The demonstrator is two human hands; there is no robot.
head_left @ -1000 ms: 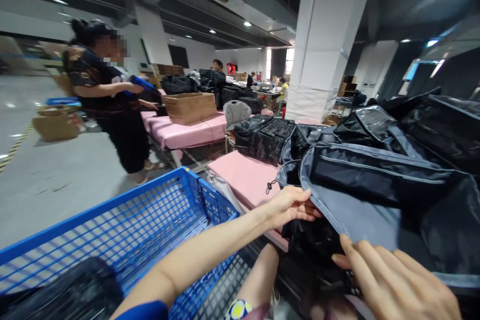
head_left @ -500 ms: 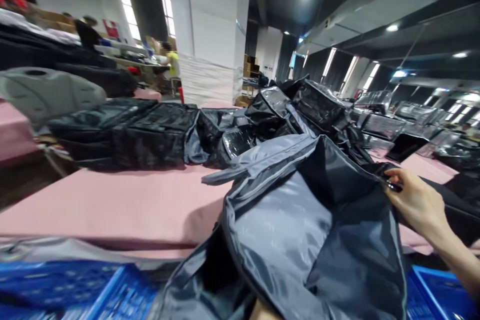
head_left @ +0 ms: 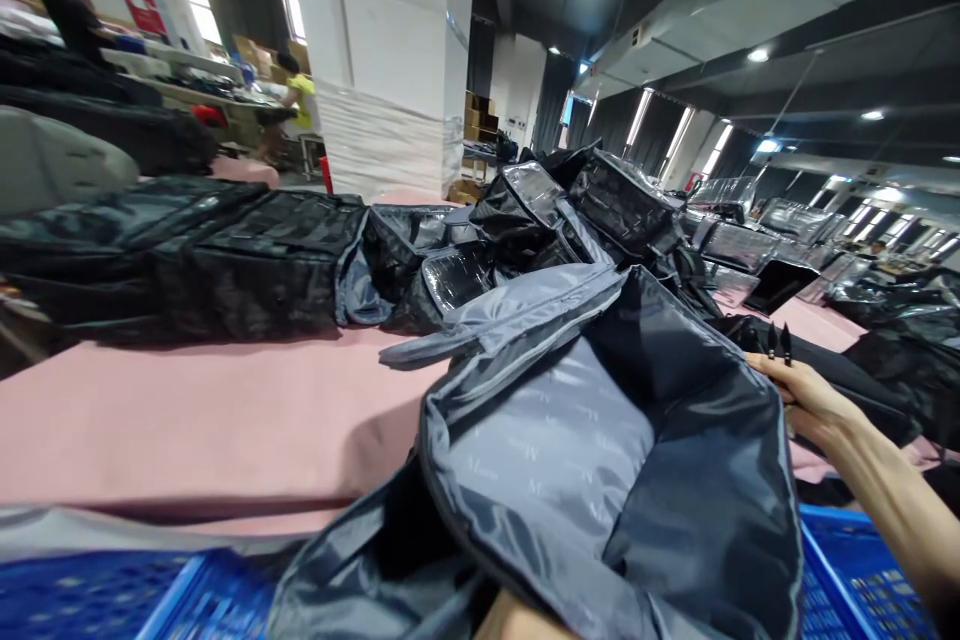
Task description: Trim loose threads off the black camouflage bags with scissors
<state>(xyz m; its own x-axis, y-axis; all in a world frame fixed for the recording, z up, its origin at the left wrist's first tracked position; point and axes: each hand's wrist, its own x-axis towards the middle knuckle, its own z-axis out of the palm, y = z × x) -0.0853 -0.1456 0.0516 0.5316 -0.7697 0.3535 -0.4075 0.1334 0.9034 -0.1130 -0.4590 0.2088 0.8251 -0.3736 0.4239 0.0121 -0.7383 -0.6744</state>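
A dark bag point(head_left: 697, 490) with a grey printed lining gapes wide in front of me, its zipped rim facing up. At its right edge my right hand point(head_left: 814, 400) is closed, fingers pinching the rim. Two small black pointed tips point(head_left: 780, 344) stick up from that hand; what they belong to I cannot make out. Low in the view, my left hand point(head_left: 525, 620) is against the bag's near side. Its fingers are hidden beneath the fabric. A loose grey-lined flap point(head_left: 517, 305) with a strap end lies on the bag's far left side.
Black bags point(head_left: 262, 270) stand in a row on the pink table point(head_left: 225, 420), with a heap of plastic-covered bags point(head_left: 622, 200) behind. Blue crates point(head_left: 862, 560) sit below the near edge. A white pillar point(head_left: 382, 50) rises beyond; people point(head_left: 300, 95) work at the far left.
My view has shifted, so most things appear further left. The right hand has turned at the rim, and two black tips now point upward from it. The bag stays open.
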